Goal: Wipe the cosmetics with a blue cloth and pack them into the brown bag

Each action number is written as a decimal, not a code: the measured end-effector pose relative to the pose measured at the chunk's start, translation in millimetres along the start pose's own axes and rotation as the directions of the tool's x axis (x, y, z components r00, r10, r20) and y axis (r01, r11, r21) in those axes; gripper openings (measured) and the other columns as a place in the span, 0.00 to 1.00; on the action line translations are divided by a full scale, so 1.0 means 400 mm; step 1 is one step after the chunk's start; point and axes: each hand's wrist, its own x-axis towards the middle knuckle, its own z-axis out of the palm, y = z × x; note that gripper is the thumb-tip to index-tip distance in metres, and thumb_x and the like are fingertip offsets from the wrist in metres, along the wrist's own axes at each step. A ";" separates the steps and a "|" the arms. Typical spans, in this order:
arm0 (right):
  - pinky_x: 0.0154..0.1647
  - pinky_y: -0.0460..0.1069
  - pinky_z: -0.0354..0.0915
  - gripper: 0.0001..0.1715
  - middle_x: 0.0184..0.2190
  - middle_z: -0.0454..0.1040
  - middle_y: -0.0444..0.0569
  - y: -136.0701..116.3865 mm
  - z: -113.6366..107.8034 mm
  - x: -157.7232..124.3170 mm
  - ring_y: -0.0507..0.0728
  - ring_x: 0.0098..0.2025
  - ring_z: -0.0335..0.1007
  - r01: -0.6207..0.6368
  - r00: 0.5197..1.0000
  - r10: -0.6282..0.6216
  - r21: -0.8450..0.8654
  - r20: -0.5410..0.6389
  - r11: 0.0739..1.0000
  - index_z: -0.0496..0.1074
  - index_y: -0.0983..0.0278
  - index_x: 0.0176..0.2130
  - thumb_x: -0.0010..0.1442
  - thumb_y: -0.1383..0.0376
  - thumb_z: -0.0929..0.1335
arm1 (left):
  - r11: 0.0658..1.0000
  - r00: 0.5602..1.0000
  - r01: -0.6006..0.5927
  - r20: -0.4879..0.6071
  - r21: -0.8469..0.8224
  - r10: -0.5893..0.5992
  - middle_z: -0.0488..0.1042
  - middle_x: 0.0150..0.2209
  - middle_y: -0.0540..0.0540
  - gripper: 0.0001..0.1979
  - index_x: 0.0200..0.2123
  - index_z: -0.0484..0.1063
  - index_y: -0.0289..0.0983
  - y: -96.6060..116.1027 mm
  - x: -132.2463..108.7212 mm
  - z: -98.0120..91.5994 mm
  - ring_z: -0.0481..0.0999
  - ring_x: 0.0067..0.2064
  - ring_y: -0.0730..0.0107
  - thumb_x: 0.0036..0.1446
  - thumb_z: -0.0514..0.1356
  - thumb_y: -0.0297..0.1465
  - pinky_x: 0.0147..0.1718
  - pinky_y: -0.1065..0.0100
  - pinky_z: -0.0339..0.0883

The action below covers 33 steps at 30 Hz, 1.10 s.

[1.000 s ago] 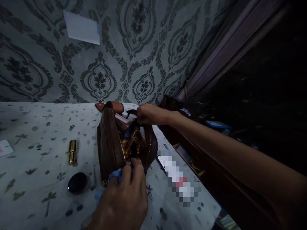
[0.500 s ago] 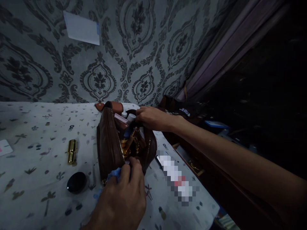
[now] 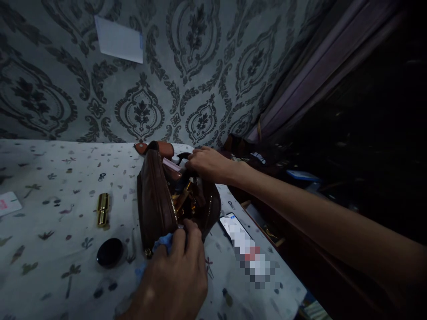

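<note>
A brown zip bag stands open on the patterned cloth, packed with gold-coloured items, a pink box and white-capped containers. My left hand is closed at the bag's near edge, with a crumpled blue cloth held in it against the bag. At the far right part of the bag's opening, my right hand is closed, its fingertips partly hidden; what it grips I cannot make out. Left of the bag lie a gold tube and a round black compact.
A phone, partly pixelated, lies right of the bag near the table's edge. An orange-brown case sits behind the bag. A card is at the far left. Below the right edge an open drawer shows.
The whole view has shifted slightly, so the bag and table items appear a little further right. My right hand has moved slightly left relative to the bag. My left hand stays at the near edge.
</note>
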 end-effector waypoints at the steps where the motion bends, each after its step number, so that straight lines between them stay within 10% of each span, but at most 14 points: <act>1: 0.47 0.52 0.61 0.14 0.43 0.79 0.59 -0.005 -0.004 -0.004 0.62 0.50 0.74 -0.007 1.000 0.008 0.038 -0.022 0.999 0.77 0.67 0.43 0.65 0.74 0.63 | 1.000 1.000 0.000 -0.008 0.001 0.000 0.74 0.51 0.34 0.19 0.53 0.78 0.33 0.000 0.000 0.001 0.73 0.40 0.64 0.61 0.60 0.31 0.23 0.73 0.69; 9: 0.35 0.48 0.56 0.16 0.41 0.79 0.55 -0.041 -0.044 -0.040 0.59 0.42 0.74 -0.032 0.999 0.034 0.340 0.002 0.940 0.75 0.65 0.51 0.66 0.62 0.66 | 1.000 1.000 -0.008 -0.012 -0.008 0.008 0.75 0.51 0.33 0.19 0.53 0.78 0.33 -0.003 0.001 -0.002 0.73 0.38 0.64 0.60 0.60 0.32 0.22 0.73 0.69; 17: 0.34 0.46 0.57 0.08 0.33 0.79 0.49 -0.011 -0.006 -0.038 0.53 0.34 0.71 0.105 0.994 -0.072 0.520 -0.083 0.848 0.79 0.65 0.40 0.61 0.71 0.70 | 1.000 1.000 0.003 0.012 -0.001 -0.003 0.75 0.50 0.33 0.20 0.54 0.77 0.34 0.002 0.001 -0.004 0.72 0.39 0.63 0.58 0.61 0.30 0.23 0.73 0.69; 33: 0.36 0.50 0.53 0.14 0.33 0.75 0.54 0.018 -0.132 -0.050 0.56 0.34 0.68 -0.021 0.996 0.043 0.252 -0.082 0.968 0.74 0.67 0.34 0.67 0.72 0.61 | 1.000 1.000 -0.001 -0.005 -0.024 0.001 0.75 0.50 0.34 0.18 0.50 0.79 0.33 -0.002 0.000 -0.001 0.71 0.37 0.65 0.59 0.61 0.34 0.22 0.73 0.66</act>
